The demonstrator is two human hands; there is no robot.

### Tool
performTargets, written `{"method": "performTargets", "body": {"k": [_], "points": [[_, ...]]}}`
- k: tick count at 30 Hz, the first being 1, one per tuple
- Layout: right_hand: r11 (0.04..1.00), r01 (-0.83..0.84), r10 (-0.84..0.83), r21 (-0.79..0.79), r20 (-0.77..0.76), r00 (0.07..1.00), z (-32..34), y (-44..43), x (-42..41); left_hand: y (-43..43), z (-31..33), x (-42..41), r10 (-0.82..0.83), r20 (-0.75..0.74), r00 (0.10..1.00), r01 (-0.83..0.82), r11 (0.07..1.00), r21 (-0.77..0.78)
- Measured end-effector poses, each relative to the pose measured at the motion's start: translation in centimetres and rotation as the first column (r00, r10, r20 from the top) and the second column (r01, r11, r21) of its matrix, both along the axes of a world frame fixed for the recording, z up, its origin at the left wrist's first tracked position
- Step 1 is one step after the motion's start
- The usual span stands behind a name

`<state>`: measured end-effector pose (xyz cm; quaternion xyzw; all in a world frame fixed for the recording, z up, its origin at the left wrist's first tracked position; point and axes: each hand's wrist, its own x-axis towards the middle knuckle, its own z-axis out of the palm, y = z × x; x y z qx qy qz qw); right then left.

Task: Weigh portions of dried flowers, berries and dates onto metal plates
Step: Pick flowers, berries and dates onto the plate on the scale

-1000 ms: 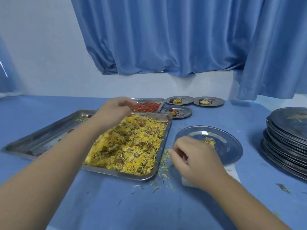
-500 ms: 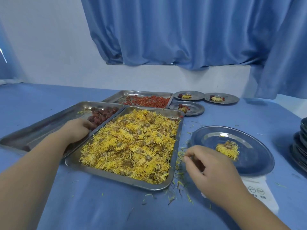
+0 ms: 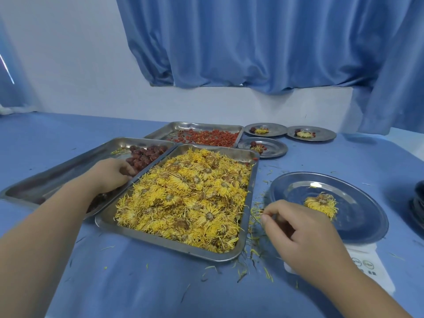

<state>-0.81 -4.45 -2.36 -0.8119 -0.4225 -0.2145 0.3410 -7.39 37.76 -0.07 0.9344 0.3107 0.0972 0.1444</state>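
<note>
A big metal tray [image 3: 169, 243] heaped with yellow dried flowers [image 3: 183, 203] lies in the middle. To its left is a tray of dark red dates [image 3: 146, 154]. My left hand [image 3: 110, 175] reaches into that tray, and its fingers curl over a date at the pile's near edge. Behind stands a tray of red berries [image 3: 206, 137]. On the right a metal plate [image 3: 358, 216] with one dried flower [image 3: 321, 203] sits on a white scale [image 3: 367, 265]. My right hand [image 3: 298, 232] rests beside that plate, fingers loosely curled, holding nothing I can see.
Three small plates [image 3: 273, 150] [image 3: 275, 129] [image 3: 323, 134] with mixed portions stand at the back right. A stack of plates [image 3: 417, 203] shows at the right edge. Loose petals [image 3: 254, 216] litter the blue cloth between flower tray and scale. Blue curtains hang behind.
My left hand has left the flower tray, moved left into the date tray and reached forward to the dates. My right hand has stayed beside the plate.
</note>
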Motion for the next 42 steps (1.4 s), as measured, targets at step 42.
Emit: {"method": "performTargets", "body": {"k": [42], "points": [[0.814, 0.172, 0.347, 0.554, -0.703, 0.62, 9.1, -3.6, 13.8, -23.3, 5.4, 14.1, -0.713, 0.011, 0.701, 0.703, 0.693, 0.158]]}}
